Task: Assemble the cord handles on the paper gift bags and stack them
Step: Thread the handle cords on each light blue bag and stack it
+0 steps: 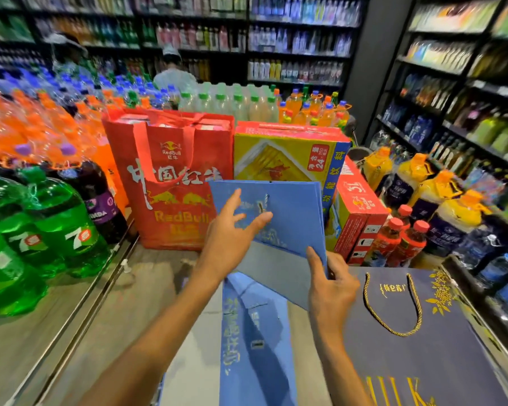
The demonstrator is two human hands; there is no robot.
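Note:
A flat light-blue paper gift bag [294, 209] is held up in front of me, tilted. My right hand [332, 282] pinches its lower right edge between thumb and fingers. My left hand [232, 230] lies over the bag's face with fingers spread and straight, fingertips near a small cord end [261, 205] poking out by a handle hole. Another light-blue bag [255, 341] with gold lettering lies flat below on the surface. To the right lies a dark navy gift bag [417, 347], its gold-and-navy cord handle [393, 312] fitted in place.
A red Red Bull tote [170, 177] and yellow-red drink cartons [288, 153] stand right behind the bags. Green 7-Up bottles [41, 230] and orange soda bottles crowd the left; juice jugs [440, 197] and red-capped bottles the right. Shelves of drinks and two people stand beyond.

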